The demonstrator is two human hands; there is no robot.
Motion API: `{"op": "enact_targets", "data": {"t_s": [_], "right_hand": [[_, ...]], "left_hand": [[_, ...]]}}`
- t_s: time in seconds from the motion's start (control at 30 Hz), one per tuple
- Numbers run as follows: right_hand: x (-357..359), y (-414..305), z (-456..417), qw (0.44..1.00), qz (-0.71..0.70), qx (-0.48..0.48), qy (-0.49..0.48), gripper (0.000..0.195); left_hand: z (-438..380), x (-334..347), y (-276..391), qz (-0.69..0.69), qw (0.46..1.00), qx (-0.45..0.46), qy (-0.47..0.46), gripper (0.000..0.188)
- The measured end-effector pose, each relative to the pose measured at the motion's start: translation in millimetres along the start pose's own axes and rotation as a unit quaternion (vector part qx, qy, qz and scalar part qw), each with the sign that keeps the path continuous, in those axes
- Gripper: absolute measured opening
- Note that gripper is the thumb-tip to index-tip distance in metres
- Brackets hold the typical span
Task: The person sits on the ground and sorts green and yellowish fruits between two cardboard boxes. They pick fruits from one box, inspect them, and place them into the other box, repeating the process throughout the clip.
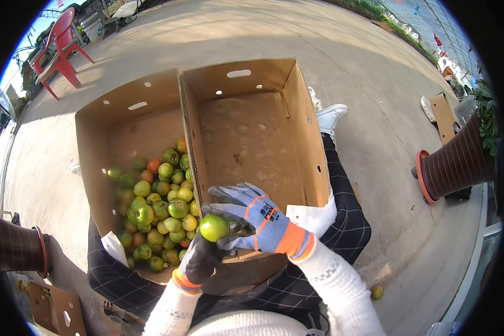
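Both my hands wear blue-grey knit work gloves with dark coated palms and orange cuffs. They meet around a shiny green tomato [214,228], above the near end of the wall between two open cardboard compartments. My left hand [201,258] cups it from below. From the right, the fingers and thumb of my right hand [254,220] close on it; part of the left fingers is hidden. The left cardboard compartment [128,101] holds many green tomatoes [168,208], with a few orange-red ones among them. In the right cardboard compartment [248,134], the brown floor shows pale marks.
A loose tomato [377,292] lies on the concrete floor at the right. Large brown planters [458,161] flank me on saucers. A red plastic chair [61,46] stands at the far left. Another cardboard box [67,311] sits at lower left. My checked trousers [344,201] show beside the boxes.
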State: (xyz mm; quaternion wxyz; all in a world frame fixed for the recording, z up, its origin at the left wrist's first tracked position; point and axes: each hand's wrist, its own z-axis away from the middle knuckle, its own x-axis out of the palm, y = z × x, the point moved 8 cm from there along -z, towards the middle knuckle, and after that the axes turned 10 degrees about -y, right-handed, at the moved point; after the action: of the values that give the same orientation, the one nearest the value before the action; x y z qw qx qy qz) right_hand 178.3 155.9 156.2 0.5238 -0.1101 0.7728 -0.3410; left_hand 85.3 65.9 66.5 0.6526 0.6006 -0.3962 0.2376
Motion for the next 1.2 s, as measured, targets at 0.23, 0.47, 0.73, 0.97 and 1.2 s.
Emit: {"op": "enact_targets", "data": {"t_s": [0.23, 0.47, 0.73, 0.97, 1.2], "right_hand": [[26, 196, 70, 0.822, 0.107, 0.524, -0.193, 0.065], [117, 282, 160, 0.630, 0.179, 0.551, -0.517, 0.047], [109, 256, 147, 0.609, 0.198, 0.517, -0.568, 0.053], [58, 231, 117, 0.717, 0.147, 0.542, -0.414, 0.064], [-2, 55, 15, 0.945, -0.314, 0.082, 0.046, 0.056]], "left_hand": [[9, -29, 38, 0.273, 0.951, 0.136, -0.041, 0.068], [27, -57, 56, 0.305, 0.937, 0.163, 0.038, 0.070], [21, -48, 23, 0.303, 0.945, 0.066, 0.101, 0.067], [10, -34, 13, 0.209, 0.974, 0.017, 0.085, 0.074], [2, -3, 21, -0.135, 0.991, 0.011, 0.007, 0.092]]}}
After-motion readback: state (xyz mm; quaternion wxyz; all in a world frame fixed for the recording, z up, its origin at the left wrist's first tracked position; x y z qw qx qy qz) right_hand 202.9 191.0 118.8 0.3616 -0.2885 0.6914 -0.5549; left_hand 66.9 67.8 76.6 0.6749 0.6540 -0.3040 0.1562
